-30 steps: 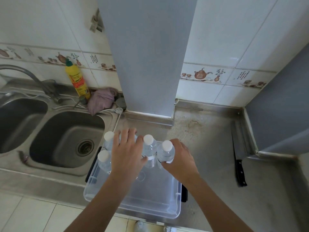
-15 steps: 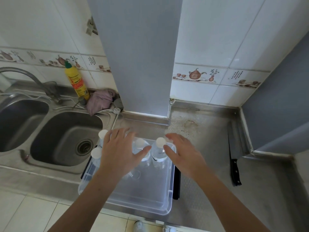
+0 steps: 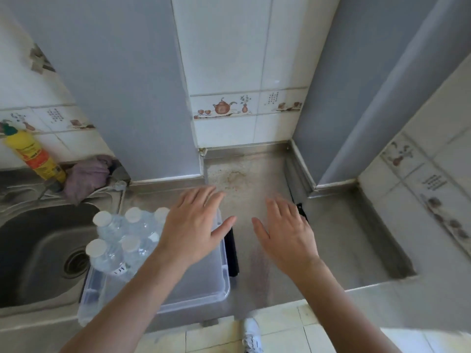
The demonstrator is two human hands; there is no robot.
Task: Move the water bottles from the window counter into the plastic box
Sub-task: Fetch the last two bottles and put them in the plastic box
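Observation:
Several clear water bottles (image 3: 119, 238) with white caps stand upright in the left half of the clear plastic box (image 3: 204, 284), which rests on the steel counter beside the sink. My left hand (image 3: 193, 228) hovers over the box's right side, fingers spread, holding nothing. To the right of the box, my right hand (image 3: 285, 230) is above the bare counter, also spread and empty. My left forearm hides part of the box and the bottles.
A steel sink (image 3: 38, 248) lies left of the box. A yellow detergent bottle (image 3: 33, 156) and a purple cloth (image 3: 86, 174) sit behind it. A black-handled knife (image 3: 302, 212) lies by the right wall. A grey pillar (image 3: 122, 85) rises behind the counter (image 3: 339, 240).
Both hands have let go of the bottles and moved right, away from them. The view has swung right, so the box and sink now sit further left.

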